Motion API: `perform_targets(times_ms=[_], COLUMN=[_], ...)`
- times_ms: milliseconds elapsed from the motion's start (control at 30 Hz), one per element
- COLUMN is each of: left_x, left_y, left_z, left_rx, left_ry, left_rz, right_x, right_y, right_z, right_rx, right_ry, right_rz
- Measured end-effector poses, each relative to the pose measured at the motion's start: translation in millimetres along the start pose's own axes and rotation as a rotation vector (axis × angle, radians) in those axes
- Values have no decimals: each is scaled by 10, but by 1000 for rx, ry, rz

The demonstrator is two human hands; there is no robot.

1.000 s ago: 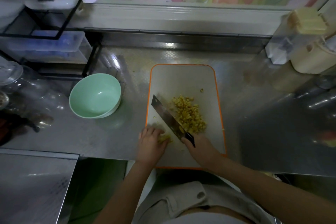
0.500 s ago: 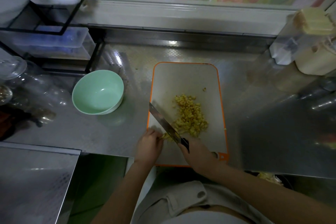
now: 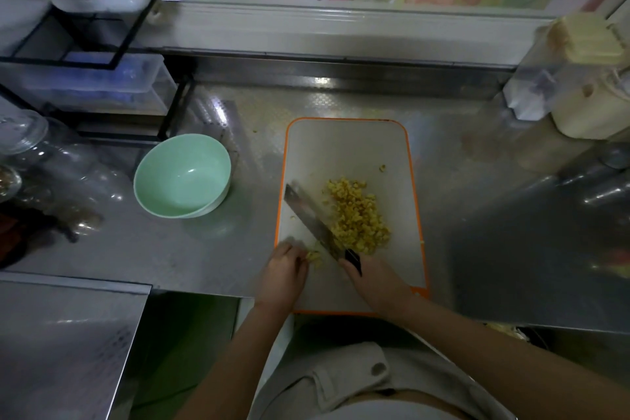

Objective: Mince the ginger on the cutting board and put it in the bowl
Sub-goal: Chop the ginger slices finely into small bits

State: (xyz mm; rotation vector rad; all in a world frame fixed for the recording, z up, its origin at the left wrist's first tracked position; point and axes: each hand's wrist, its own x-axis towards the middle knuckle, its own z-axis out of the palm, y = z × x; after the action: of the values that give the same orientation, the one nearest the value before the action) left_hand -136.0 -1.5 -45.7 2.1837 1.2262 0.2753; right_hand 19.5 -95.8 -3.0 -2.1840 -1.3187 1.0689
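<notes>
Mid-mince, lower centre of frame: grips the knife (image 3: 313,222) handle with right hand (image 3: 375,280), fingers curled round it, and pins a small uncut ginger lump (image 3: 315,254) under bent left hand (image 3: 283,269) fingertips, just left of the blade. Chopped ginger pile (image 3: 358,218) heaped right of the blade on the cutting board (image 3: 347,147). Likely calls next for chopping that lump, then scraping all into the green bowl (image 3: 180,177) at left, apparently empty.

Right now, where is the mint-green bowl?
In the head view, the mint-green bowl sits on the steel counter, left of the orange-rimmed cutting board and apart from it, just in front of the black wire rack.
</notes>
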Motion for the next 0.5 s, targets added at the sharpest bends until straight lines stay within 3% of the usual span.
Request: perform_targets(times_ms=[333,500], left_x=[65,0], left_y=[104,106], left_z=[12,-39], left_rx=[51,177], left_ry=[4,56], left_rz=[41,18], right_x=[-2,-93], right_y=[-26,-92], right_z=[-158,-123], right_rx=[19,24], right_ry=[79,20], right_rz=[5,0])
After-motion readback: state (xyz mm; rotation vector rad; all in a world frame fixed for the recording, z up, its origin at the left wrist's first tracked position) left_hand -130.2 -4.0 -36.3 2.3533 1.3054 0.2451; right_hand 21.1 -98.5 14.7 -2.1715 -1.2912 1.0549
